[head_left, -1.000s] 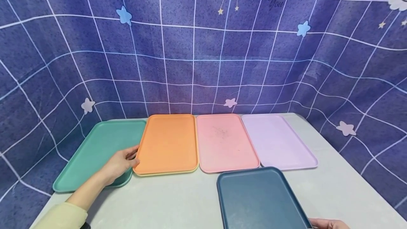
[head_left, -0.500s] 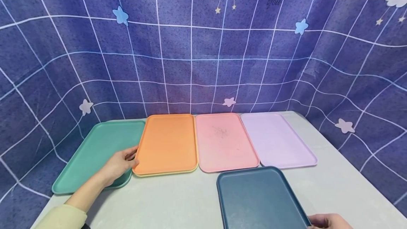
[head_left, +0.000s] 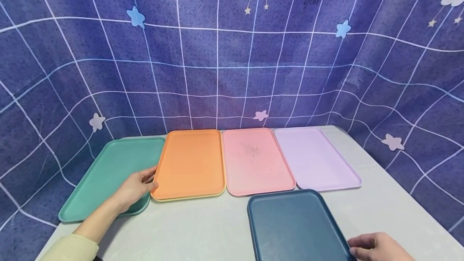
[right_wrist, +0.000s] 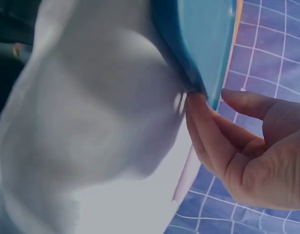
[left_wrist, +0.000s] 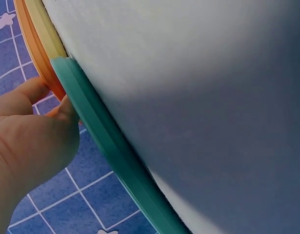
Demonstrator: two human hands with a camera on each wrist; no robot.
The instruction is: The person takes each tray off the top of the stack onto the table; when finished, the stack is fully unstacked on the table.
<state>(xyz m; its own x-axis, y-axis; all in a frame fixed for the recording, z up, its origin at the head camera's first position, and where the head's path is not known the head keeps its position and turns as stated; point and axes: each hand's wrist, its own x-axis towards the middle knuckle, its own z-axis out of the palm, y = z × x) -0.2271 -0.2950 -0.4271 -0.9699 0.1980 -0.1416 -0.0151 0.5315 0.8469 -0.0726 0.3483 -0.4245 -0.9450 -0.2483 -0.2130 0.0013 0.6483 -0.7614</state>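
Note:
In the head view, my left hand [head_left: 135,188] reaches over a green tray [head_left: 108,176], its fingertips touching the left edge of an orange tray [head_left: 193,164]. A yellow tray [left_wrist: 42,24] lies under the orange one. My right hand [head_left: 378,247] is at the right edge of a dark blue tray [head_left: 293,222], whose near end is cut off in the head view. In the right wrist view, fingers [right_wrist: 203,117] lie under that tray's rim, and the thumb is on its upper side.
A pink tray [head_left: 257,160] with dark scuffs and a lilac tray [head_left: 317,158] continue the back row. All lie on a white table [head_left: 195,233]. A purple-blue grid curtain [head_left: 232,51] surrounds its back and sides.
My right hand has moved slightly forward along the dark blue tray's right edge and shows more fully. The left hand stays at the orange tray; the head view has shifted slightly.

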